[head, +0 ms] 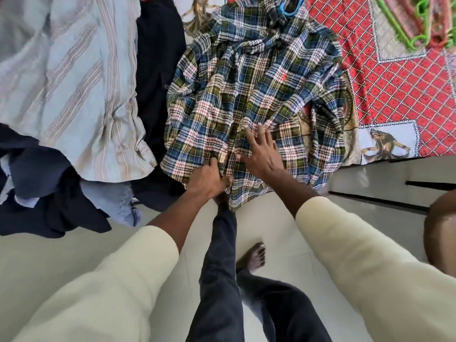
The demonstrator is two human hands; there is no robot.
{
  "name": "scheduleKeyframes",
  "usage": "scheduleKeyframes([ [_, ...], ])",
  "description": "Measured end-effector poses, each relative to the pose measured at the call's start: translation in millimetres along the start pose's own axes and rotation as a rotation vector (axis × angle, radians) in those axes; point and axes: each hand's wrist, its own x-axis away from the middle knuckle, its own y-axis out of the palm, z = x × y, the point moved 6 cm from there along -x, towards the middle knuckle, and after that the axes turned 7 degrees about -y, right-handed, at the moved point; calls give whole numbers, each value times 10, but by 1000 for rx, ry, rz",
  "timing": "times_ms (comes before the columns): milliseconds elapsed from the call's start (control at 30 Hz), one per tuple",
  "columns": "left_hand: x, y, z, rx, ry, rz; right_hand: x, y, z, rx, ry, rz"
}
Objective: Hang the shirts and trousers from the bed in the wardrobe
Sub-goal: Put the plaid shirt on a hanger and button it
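Observation:
A blue, green and white plaid shirt [249,90] lies spread on the bed, its hem hanging over the bed's edge. A blue hanger [291,7] shows at its collar. My left hand [209,178] grips the shirt's lower front edge near the hem. Just to the right, my right hand [261,154] lies flat on the cloth with straight, spread fingers. A light blue striped shirt [74,90] lies to the left, with dark navy garments [158,58] beside and under it.
The bed has a red patterned cover [394,82]. Green and red hangers [419,23] lie at the far right on it. A brown round object [441,233] stands on the white tiled floor [283,230] at right. My legs and a bare foot are below.

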Motion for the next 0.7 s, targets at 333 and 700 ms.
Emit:
scheduleKeyframes([
  [333, 648, 524, 0, -628, 3, -1291, 169, -296, 525, 92, 329, 86],
  [700, -1340, -1269, 911, 681, 140, -189, -632, -696, 239, -57, 57, 32],
])
